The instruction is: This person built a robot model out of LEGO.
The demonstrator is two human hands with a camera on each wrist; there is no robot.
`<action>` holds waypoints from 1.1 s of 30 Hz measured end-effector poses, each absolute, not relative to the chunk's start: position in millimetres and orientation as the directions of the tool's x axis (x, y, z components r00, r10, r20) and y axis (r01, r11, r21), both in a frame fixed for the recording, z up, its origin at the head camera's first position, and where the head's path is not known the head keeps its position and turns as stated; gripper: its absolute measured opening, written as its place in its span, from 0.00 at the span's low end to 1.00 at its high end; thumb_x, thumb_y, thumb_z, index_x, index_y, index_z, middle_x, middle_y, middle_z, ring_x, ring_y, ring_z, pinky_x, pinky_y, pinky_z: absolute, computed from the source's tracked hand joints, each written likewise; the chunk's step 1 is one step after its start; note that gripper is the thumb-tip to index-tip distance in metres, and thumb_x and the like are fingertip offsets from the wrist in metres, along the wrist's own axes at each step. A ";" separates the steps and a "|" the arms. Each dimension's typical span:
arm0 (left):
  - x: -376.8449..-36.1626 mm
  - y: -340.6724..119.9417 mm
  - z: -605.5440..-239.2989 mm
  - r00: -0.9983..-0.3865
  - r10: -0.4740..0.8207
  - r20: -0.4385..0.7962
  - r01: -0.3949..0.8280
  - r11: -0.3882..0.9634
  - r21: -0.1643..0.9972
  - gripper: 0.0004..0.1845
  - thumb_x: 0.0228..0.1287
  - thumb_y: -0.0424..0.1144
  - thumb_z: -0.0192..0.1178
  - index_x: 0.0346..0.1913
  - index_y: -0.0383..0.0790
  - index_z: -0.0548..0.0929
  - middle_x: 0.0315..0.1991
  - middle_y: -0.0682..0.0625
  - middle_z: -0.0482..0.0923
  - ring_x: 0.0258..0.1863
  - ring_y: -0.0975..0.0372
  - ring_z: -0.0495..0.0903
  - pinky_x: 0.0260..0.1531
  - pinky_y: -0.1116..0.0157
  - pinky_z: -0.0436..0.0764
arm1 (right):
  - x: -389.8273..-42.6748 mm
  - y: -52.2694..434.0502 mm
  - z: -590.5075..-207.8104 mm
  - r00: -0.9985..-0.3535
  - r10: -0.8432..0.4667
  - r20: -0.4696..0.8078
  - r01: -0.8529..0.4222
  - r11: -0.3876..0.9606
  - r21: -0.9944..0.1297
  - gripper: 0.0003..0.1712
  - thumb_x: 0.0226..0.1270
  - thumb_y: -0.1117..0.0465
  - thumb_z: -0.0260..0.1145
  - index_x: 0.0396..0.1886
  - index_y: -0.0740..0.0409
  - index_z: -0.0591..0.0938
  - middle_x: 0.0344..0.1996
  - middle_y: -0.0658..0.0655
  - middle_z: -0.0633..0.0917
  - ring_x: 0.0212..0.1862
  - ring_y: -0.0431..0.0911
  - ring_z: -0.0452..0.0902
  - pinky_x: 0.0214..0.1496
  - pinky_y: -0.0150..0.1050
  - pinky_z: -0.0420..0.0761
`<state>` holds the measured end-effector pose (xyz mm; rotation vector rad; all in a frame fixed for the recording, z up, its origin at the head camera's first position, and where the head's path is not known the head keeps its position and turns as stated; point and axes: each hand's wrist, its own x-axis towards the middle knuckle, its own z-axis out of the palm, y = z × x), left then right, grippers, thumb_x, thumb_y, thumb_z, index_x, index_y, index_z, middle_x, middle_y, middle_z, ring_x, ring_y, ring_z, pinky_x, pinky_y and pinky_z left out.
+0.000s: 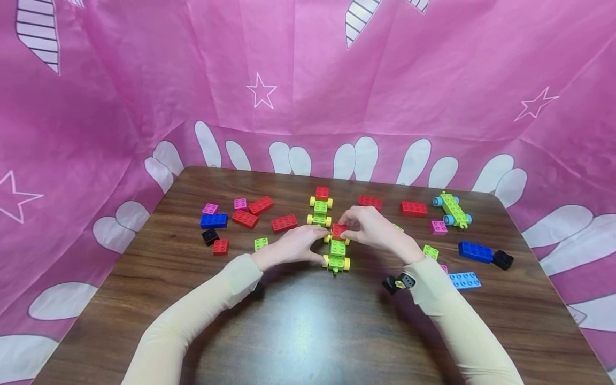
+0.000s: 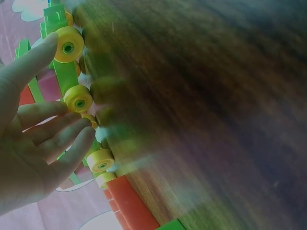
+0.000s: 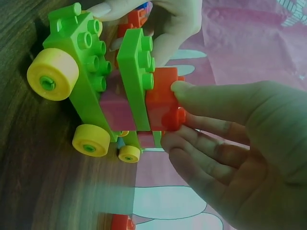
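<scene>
A green toy car base (image 1: 338,261) with yellow wheels stands between my hands. In the right wrist view a pink brick (image 3: 116,108) sits on it, topped by an upright-edged green brick (image 3: 133,72) and then a red brick (image 3: 160,98). My right hand (image 1: 369,227) pinches that red brick between thumb and fingers. My left hand (image 1: 297,244) lies along the car's left side, thumb at one yellow wheel (image 2: 68,45) and fairly straight fingers near another wheel (image 2: 78,98). Just beyond stands a similar green car (image 1: 320,209) with a red brick (image 1: 322,192) on top.
Red bricks (image 1: 284,223), a blue brick (image 1: 214,221) and a black one (image 1: 210,236) lie to the left. At right are a green car base with blue wheels (image 1: 452,210), a blue brick (image 1: 475,251), a black brick (image 1: 502,260) and a light blue brick (image 1: 464,280).
</scene>
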<state>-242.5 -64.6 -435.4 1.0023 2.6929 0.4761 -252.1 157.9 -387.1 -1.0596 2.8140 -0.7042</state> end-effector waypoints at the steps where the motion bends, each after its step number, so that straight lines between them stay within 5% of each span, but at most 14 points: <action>1: -242.5 -64.6 -435.4 -0.741 0.664 -0.099 0.590 0.714 0.377 0.41 0.57 0.56 0.70 0.69 0.36 0.73 0.70 0.44 0.72 0.70 0.54 0.71 0.69 0.55 0.73 | -252.2 158.1 -387.0 -0.762 -0.639 0.108 -0.614 0.659 -0.434 0.13 0.57 0.61 0.76 0.41 0.60 0.86 0.36 0.56 0.89 0.38 0.45 0.84 0.43 0.42 0.86; 26: -243.0 -64.9 -434.7 -0.749 0.656 -0.099 0.581 0.720 0.380 0.41 0.57 0.57 0.70 0.69 0.37 0.73 0.70 0.44 0.71 0.71 0.54 0.71 0.68 0.54 0.73 | -251.5 165.2 -393.2 -0.721 -0.671 0.171 -0.670 0.614 -0.416 0.16 0.59 0.60 0.75 0.47 0.59 0.88 0.39 0.54 0.89 0.42 0.45 0.83 0.43 0.39 0.86; 33: -240.6 -64.1 -434.9 -0.754 0.649 -0.098 0.576 0.725 0.377 0.41 0.56 0.57 0.70 0.69 0.38 0.73 0.70 0.44 0.72 0.71 0.54 0.71 0.67 0.53 0.74 | -249.0 169.0 -397.6 -0.766 -0.618 0.179 -0.621 0.638 -0.455 0.16 0.58 0.60 0.76 0.46 0.59 0.88 0.40 0.55 0.90 0.43 0.46 0.86 0.47 0.43 0.86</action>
